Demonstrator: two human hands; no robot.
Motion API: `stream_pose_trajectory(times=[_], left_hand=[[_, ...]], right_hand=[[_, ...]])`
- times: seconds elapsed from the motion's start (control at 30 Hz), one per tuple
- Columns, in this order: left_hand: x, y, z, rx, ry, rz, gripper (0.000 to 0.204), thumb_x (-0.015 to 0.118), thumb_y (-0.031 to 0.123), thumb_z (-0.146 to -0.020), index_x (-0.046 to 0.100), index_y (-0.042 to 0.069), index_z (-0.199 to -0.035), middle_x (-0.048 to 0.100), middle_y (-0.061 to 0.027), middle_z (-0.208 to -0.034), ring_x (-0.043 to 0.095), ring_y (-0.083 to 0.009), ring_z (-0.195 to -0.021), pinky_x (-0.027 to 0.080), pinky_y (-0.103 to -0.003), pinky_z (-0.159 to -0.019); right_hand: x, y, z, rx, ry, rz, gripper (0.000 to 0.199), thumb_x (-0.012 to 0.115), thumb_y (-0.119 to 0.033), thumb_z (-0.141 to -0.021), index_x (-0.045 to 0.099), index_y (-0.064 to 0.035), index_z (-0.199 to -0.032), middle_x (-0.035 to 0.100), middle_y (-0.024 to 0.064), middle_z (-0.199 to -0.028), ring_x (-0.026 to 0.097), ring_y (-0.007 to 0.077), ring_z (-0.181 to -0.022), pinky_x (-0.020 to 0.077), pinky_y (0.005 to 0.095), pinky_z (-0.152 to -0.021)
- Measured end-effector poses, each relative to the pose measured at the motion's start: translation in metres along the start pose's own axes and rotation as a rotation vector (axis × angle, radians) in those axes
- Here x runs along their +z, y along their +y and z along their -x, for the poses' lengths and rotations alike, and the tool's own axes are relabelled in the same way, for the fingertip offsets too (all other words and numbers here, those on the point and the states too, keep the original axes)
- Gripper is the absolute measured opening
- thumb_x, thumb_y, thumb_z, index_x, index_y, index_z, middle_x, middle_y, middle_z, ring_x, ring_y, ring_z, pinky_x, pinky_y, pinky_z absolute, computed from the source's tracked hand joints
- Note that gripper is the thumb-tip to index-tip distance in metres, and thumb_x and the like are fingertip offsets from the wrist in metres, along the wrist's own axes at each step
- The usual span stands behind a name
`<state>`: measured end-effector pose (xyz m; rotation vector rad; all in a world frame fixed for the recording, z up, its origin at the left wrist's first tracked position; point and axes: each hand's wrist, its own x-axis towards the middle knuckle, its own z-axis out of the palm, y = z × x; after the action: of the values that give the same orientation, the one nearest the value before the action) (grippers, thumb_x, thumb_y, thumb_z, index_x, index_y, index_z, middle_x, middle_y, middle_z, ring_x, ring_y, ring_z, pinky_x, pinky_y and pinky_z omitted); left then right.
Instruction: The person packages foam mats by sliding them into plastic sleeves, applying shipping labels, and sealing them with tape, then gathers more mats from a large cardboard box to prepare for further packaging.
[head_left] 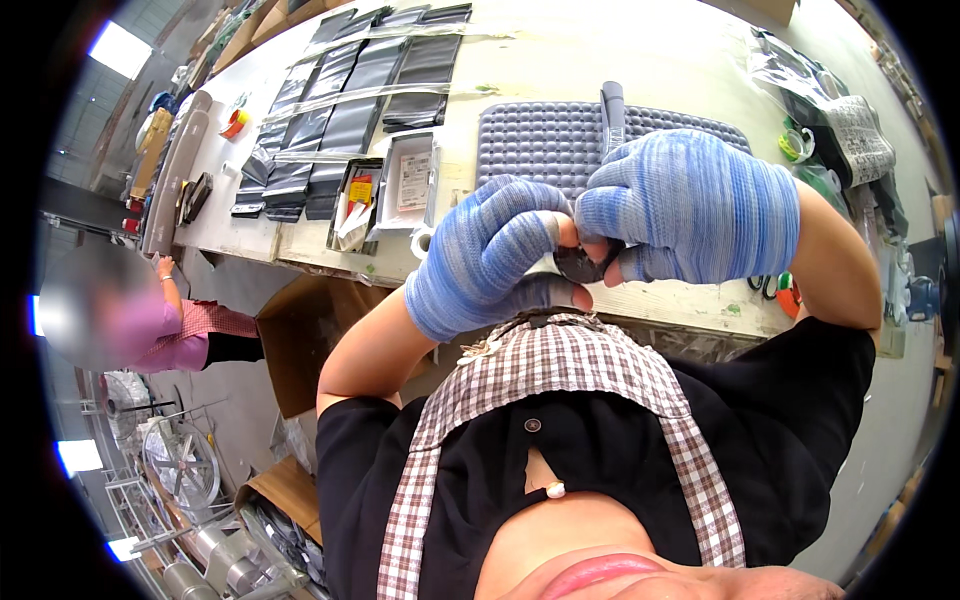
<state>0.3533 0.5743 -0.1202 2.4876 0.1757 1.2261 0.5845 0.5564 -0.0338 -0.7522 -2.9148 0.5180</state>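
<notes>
Both my hands wear blue striped knit gloves with bare fingertips. They meet at the near edge of the table, just in front of my apron. My left hand (495, 250) pinches one side of a small dark, shiny piece (580, 264); its kind is mostly hidden by my fingers. On its other side, my right hand (690, 205) is closed on the same piece. Beyond them lies a grey dimpled pad (535, 145) with rows of bumps. A grey strip-like piece (612, 112) rests upright across its far edge, its lower end hidden behind my right hand.
Stacks of black plastic bags (340, 120) lie at the far left of the white table (560, 50). Nearer are open small boxes (410, 185) with labels. Clear wrap and dark bundles (840, 130) sit right. A co-worker (150, 310) stands left, near a cardboard box (310, 340).
</notes>
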Motion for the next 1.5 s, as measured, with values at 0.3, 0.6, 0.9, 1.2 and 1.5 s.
stream_pose_trajectory(times=[0.3,0.6,0.9,1.2,1.5], left_hand=[[-0.027,0.035,-0.022,-0.041,-0.271,0.261,0.036,0.083,0.020,-0.077,0.067,0.009,-0.107,0.063,-0.0086,-0.089,0.066,-0.0267,-0.075,0.054,-0.035,-0.062],[-0.043,0.036,-0.026,-0.166,-0.405,0.081,0.031,0.086,0.020,-0.071,0.066,0.007,-0.090,0.063,-0.0043,-0.075,0.065,-0.0252,-0.063,0.050,-0.034,-0.056],[-0.041,0.030,0.008,-0.233,-0.251,0.169,0.029,0.087,0.014,-0.072,0.064,0.007,-0.088,0.065,-0.0068,-0.075,0.067,-0.0228,-0.066,0.053,-0.030,-0.059],[0.010,-0.026,0.080,-0.412,-0.304,-0.004,0.019,0.078,0.008,-0.080,0.060,0.006,-0.084,0.061,-0.0090,-0.078,0.063,-0.0290,-0.069,0.052,-0.035,-0.063],[0.080,-0.056,0.121,-0.543,-0.409,0.203,0.016,0.075,0.015,-0.080,0.062,0.006,-0.084,0.061,-0.0135,-0.076,0.063,-0.0357,-0.072,0.051,-0.043,-0.065]], right_hand=[[0.011,-0.027,0.020,-0.279,0.299,0.073,0.017,0.075,-0.020,-0.077,0.063,-0.0105,-0.084,0.063,0.0021,-0.075,0.067,0.0192,-0.066,0.0551,0.0307,-0.054],[0.034,-0.013,0.012,-0.269,0.409,0.164,0.025,0.076,-0.027,-0.078,0.062,-0.0070,-0.087,0.061,0.0057,-0.076,0.068,0.0238,-0.072,0.0564,0.0318,-0.053],[0.056,0.006,0.005,-0.380,0.447,0.090,0.033,0.080,-0.031,-0.078,0.061,-0.0084,-0.094,0.062,0.0069,-0.085,0.068,0.0265,-0.083,0.0575,0.0333,-0.060],[0.151,0.072,0.019,0.010,0.195,0.067,0.022,0.071,-0.028,-0.082,0.064,-0.0085,-0.087,0.065,0.0100,-0.090,0.067,0.0286,-0.081,0.0551,0.0398,-0.063],[0.153,0.098,-0.041,0.340,0.611,-1.292,0.096,0.092,-0.049,-0.064,0.044,-0.0031,-0.134,0.061,0.0072,-0.114,0.063,0.0188,-0.101,0.0527,0.0339,-0.087]])
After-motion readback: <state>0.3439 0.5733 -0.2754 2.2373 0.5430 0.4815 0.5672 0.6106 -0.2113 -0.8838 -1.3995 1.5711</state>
